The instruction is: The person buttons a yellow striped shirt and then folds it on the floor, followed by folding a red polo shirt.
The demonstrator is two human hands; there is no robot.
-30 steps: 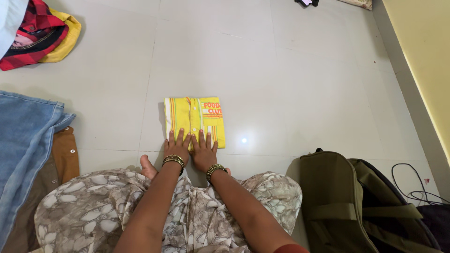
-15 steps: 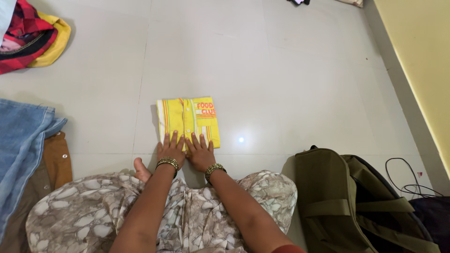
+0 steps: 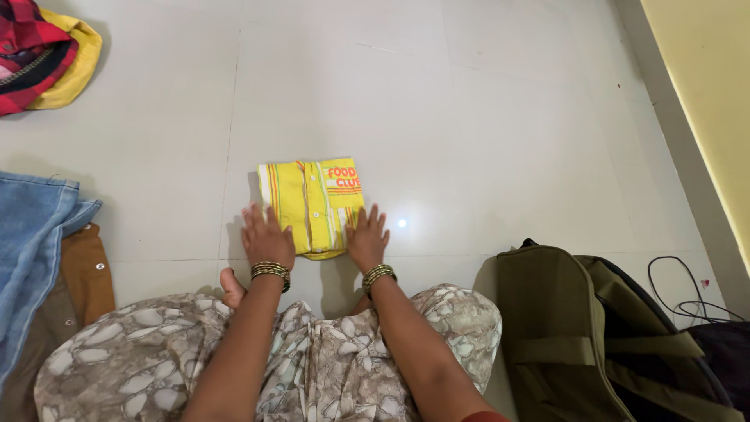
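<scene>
On the tiled floor (image 3: 484, 117), the left hand (image 3: 266, 232) and right hand (image 3: 367, 234) lie flat, fingers spread, gripping nothing, flanking the folded yellow shirt (image 3: 311, 205). A careless nudge on the smooth tiles could slide it and loosen its folds. Its near edge bulges; the underside is hidden.

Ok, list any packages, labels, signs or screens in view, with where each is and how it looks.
Printed patch on the folded yellow shirt: upper right corner of the fold, red lettering over red stripes.
Left hand and right hand flank the shirt's near corners.
No packages, signs or screens show.
</scene>
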